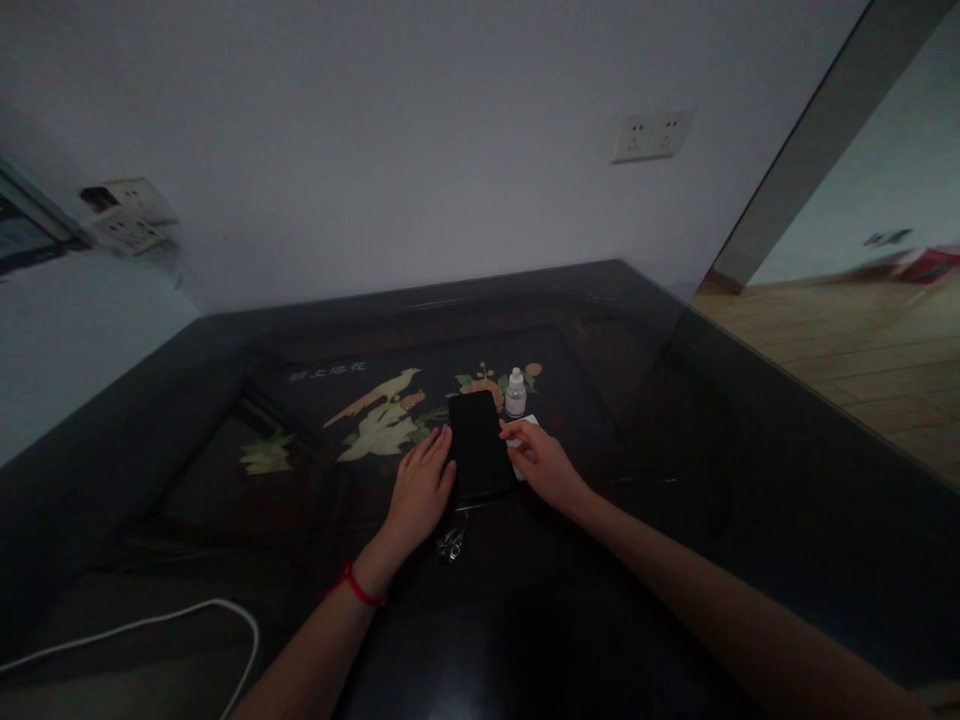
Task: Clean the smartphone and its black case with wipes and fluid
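Observation:
A black smartphone (481,447) lies flat on the dark table, its screen dark. My left hand (422,485) rests flat along the phone's left edge with its fingers stretched out, holding nothing. At the phone's right edge, my right hand (541,460) has its thumb and fingers drawn together in a pinch. Whatever is between those fingertips is too small to make out. A white piece of paper or cloth (531,420) lies partly hidden under my right hand. Just beyond it stands a small clear bottle (515,396) with a white cap and label.
A small shiny metal trinket (451,544) lies below the phone. The glossy table (637,560) carries a bird-and-flower picture. A white cable (150,622) curves across the lower left. Wall sockets (651,136) are on the wall behind, with wooden floor (840,330) to the right.

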Demonstrator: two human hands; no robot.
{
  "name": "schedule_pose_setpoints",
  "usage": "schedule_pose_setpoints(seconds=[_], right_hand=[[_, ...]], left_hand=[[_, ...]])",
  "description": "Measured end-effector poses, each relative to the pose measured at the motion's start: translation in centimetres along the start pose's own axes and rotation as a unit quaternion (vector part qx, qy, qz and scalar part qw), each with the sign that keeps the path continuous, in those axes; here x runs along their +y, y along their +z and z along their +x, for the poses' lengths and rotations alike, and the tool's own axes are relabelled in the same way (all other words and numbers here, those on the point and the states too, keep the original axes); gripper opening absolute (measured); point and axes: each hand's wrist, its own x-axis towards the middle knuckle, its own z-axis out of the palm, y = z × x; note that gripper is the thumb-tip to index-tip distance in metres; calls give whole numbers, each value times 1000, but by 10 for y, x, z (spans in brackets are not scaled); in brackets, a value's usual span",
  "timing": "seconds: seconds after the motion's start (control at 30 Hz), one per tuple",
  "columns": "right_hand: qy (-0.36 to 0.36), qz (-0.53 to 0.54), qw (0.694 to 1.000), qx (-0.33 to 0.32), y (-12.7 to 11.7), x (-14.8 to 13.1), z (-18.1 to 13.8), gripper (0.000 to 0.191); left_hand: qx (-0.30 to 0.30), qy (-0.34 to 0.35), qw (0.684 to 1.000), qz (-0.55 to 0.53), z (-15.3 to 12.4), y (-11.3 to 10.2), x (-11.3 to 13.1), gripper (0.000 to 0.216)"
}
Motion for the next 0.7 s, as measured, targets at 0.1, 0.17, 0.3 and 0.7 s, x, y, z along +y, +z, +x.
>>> schedule_pose_setpoints(seconds=[0.1, 0.17, 0.3, 0.7], right_hand=[[2, -2, 1000, -1, 0, -1, -1, 19], [3, -4, 1000, -1, -1, -1, -2, 19], [4, -5, 1000, -4, -2, -1, -1, 19], [13, -6, 1000, 8, 2, -2, -1, 24]], left_hand=[[1, 3, 1000, -1, 0, 1, 0, 49], [3, 4, 1000, -2, 0, 2, -1, 49], [8, 5, 1000, -5, -1, 3, -3, 49], [16, 6, 1000, 0, -2, 5, -4, 49]])
